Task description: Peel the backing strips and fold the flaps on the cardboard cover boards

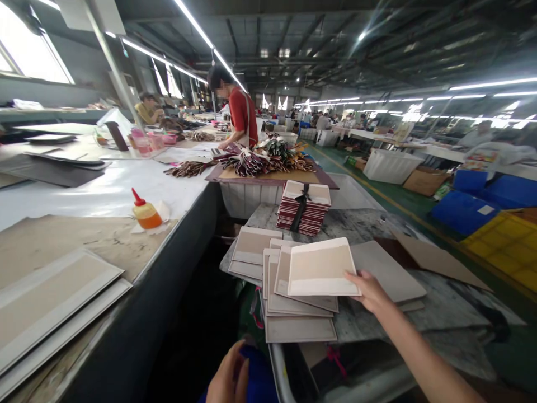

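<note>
A flat beige panel [322, 262] with pale border strips is pinched at its lower right corner by my right hand [369, 288]. That panel is lifted at a tilt over a fanned pile of similar panels [300, 329] on the grey, stained surface. My left hand [229, 372] is low in the view, near something blue, and cut off by the bottom edge. Its fingers are loosely bent and apart, with nothing visible in them. Behind the pile stands a stack of maroon-edged panels [305, 210] tied with a black strip.
To the left, a worktable [184, 190] carries a red-capped glue bottle [146, 210] and larger panels [59, 296]. Bundled strips [247, 159] lie on a board ahead. A co-worker in red [243, 115] stands beyond. Blue bins [465, 204] and a yellow crate [503, 243] are at right.
</note>
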`<state>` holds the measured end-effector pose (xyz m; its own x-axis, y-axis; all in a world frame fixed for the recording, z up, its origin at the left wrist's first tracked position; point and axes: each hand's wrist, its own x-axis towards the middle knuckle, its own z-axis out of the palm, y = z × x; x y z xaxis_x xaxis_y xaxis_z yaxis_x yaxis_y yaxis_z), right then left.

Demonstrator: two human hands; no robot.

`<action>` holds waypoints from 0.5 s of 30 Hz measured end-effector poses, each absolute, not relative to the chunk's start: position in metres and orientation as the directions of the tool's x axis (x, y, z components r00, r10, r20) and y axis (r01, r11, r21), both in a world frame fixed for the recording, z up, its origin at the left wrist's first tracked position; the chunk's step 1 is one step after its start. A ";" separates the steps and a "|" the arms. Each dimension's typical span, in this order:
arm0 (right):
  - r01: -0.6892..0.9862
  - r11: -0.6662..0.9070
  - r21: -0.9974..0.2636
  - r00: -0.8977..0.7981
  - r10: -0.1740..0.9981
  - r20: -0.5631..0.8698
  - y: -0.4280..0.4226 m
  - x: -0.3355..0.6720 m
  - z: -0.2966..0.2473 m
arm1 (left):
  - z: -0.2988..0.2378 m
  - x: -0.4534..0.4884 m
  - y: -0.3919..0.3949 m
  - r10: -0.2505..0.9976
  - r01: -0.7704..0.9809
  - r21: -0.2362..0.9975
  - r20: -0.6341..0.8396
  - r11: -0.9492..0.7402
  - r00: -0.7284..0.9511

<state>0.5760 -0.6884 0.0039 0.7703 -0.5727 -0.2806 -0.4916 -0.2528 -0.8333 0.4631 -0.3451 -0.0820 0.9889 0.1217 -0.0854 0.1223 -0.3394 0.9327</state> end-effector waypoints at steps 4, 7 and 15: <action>-0.327 -0.666 -0.670 0.861 -0.502 0.079 -0.711 0.573 0.077 | -0.068 0.530 -0.373 -0.038 0.139 0.912 -0.166 -0.386 0.985; -0.272 -0.948 -0.163 0.925 -0.304 0.227 -0.696 0.579 0.121 | -0.063 0.579 -0.400 -0.062 0.192 0.856 -0.251 -0.479 0.966; -0.254 -0.967 0.037 0.944 -0.256 -0.209 -0.574 0.630 0.072 | -0.079 0.654 -0.454 -0.048 0.360 0.752 -0.459 -0.552 0.887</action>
<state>0.6303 -0.5742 0.0719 0.9439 -0.2558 -0.2087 -0.2537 -0.9666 0.0374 0.6540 -0.4543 -0.0787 0.8869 -0.0478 -0.4594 0.3600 -0.5517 0.7524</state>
